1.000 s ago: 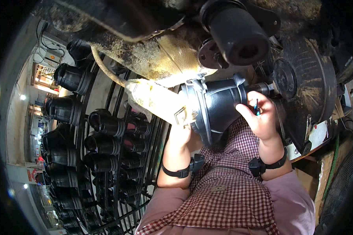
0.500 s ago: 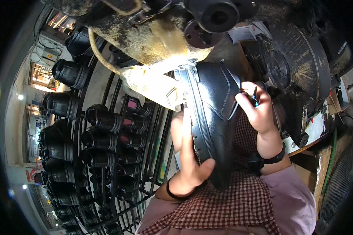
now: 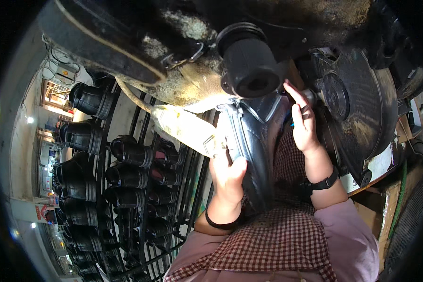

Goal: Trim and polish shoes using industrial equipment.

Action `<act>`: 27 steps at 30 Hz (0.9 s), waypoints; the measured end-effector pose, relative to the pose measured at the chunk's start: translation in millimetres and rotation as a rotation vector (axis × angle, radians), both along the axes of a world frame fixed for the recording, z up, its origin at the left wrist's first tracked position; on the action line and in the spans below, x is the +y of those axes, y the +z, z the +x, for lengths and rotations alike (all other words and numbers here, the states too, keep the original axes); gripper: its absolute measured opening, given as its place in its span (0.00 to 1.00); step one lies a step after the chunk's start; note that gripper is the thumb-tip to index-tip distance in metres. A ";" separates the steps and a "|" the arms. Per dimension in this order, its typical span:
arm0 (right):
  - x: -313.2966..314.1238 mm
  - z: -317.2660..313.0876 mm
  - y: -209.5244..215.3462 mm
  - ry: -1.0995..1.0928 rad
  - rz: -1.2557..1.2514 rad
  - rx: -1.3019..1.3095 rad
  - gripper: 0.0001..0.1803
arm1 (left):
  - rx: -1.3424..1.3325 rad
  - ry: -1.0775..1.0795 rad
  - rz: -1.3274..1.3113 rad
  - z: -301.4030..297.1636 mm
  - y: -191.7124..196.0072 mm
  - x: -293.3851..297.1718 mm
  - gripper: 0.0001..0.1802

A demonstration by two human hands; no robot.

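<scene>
A black boot (image 3: 256, 150) stands nearly upright in front of my chest, its upper end pushed under a grimy machine (image 3: 207, 61). My left hand (image 3: 228, 176) grips the boot's left side around its middle. At the boot's upper right edge my right hand (image 3: 303, 124) rests with fingers stretched upward, and a small blue tool shows between the fingers. A black round nozzle (image 3: 249, 70) of the machine hangs just above the boot.
A black wire rack (image 3: 127, 178) with several black boots on pegs fills the left. A dusty round machine cover (image 3: 362, 108) sits at the right. A yellowish hose (image 3: 183, 127) runs from the machine toward the boot. Checked apron below.
The boot has turned from lying across to standing upright and moved up under the machine. My left hand slid from its lower end to its middle; my right hand rose.
</scene>
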State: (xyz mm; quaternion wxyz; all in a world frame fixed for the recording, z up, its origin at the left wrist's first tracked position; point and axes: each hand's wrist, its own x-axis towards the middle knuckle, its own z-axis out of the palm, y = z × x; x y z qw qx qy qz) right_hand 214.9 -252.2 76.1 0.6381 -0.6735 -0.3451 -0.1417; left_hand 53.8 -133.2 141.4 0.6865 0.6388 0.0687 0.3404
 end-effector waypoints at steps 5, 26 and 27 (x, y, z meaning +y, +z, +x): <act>6.7 -10.9 16.3 0.009 -0.115 -0.203 0.22 | -0.007 0.011 -0.085 14.0 -20.0 16.3 0.25; 6.4 16.0 13.1 -0.199 -0.352 -0.277 0.15 | -0.166 -0.410 -0.122 31.1 -24.6 33.1 0.37; 4.5 15.4 15.7 -0.197 -0.406 -0.266 0.14 | -0.146 -0.357 -0.012 32.0 -21.7 32.9 0.36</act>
